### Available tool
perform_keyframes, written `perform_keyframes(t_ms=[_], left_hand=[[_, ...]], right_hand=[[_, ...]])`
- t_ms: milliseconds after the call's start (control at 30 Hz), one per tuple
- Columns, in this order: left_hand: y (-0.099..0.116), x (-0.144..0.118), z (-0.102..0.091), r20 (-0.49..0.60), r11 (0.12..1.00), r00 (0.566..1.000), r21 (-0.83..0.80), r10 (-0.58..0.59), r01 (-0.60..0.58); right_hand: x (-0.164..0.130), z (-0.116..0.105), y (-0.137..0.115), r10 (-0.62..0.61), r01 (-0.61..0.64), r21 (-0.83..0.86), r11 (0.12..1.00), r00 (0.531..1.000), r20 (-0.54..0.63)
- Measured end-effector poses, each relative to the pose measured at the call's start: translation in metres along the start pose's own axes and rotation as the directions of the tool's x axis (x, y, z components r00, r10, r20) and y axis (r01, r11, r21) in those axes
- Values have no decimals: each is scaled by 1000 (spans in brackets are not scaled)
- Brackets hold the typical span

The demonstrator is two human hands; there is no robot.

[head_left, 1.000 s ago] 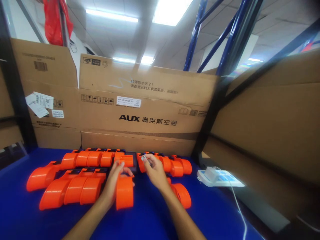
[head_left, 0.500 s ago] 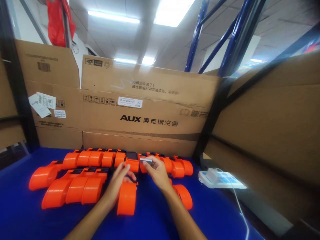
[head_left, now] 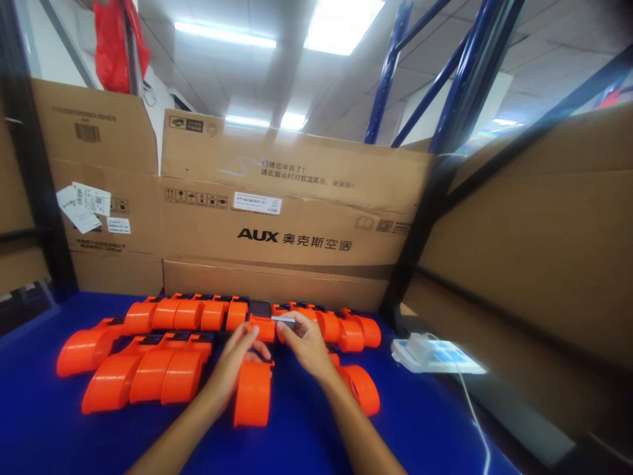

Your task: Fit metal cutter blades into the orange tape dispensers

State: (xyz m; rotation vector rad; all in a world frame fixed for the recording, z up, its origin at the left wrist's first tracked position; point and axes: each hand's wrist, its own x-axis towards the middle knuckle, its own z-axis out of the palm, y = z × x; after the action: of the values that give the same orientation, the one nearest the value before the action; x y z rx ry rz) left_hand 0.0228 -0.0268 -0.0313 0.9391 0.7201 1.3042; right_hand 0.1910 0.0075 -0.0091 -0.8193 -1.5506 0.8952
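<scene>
Head view: left hand (head_left: 233, 361) resting with fingers loosely spread on orange device (head_left: 253, 390), at 6 o'clock of the rows. Right hand (head_left: 305, 343) pinching small grey strip (head_left: 283, 319) over back row of orange devices (head_left: 198, 313), at 12 o'clock of that device. White charger (head_left: 431, 353) at 3 o'clock on blue table (head_left: 44, 429).

Cardboard boxes (head_left: 277, 218) wall a blue table (head_left: 306, 429) under blue racking (head_left: 390, 66) and ceiling lights (head_left: 341, 23).

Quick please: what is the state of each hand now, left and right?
Left hand: open, fingers resting on an orange device.
Right hand: closed, pinching a small grey piece.
</scene>
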Motion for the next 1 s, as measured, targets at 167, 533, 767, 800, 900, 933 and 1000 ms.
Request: perform_keyframes(t_ms=[167,533,767,800,900,933,1000], left_hand=[[1,3,-3,-108,1000,994,-12,10,-11],[0,4,-3,-120,1000,993,7,2,-1],[-8,5,-5,-120,989,991,143,56,-38],[-8,4,-5,-116,987,991,154,59,-41],[-8,3,-5,-101,984,994,177,44,-26],[-8,2,-5,-96,983,995,183,37,-19],[-8,1,-3,-81,982,996,186,24,-9]], right_hand=[[4,-3,8,-35,31,-27,999,983,-182],[3,-8,11,-24,11,-66,998,979,-200],[-1,-2,9,-32,24,-61,998,990,-138],[-1,0,9,-37,30,-59,998,991,-126],[0,3,8,-81,77,-56,995,993,-82],[0,4,7,-95,91,-53,994,993,-72],[-1,5,8,-83,81,-42,996,995,-63]])
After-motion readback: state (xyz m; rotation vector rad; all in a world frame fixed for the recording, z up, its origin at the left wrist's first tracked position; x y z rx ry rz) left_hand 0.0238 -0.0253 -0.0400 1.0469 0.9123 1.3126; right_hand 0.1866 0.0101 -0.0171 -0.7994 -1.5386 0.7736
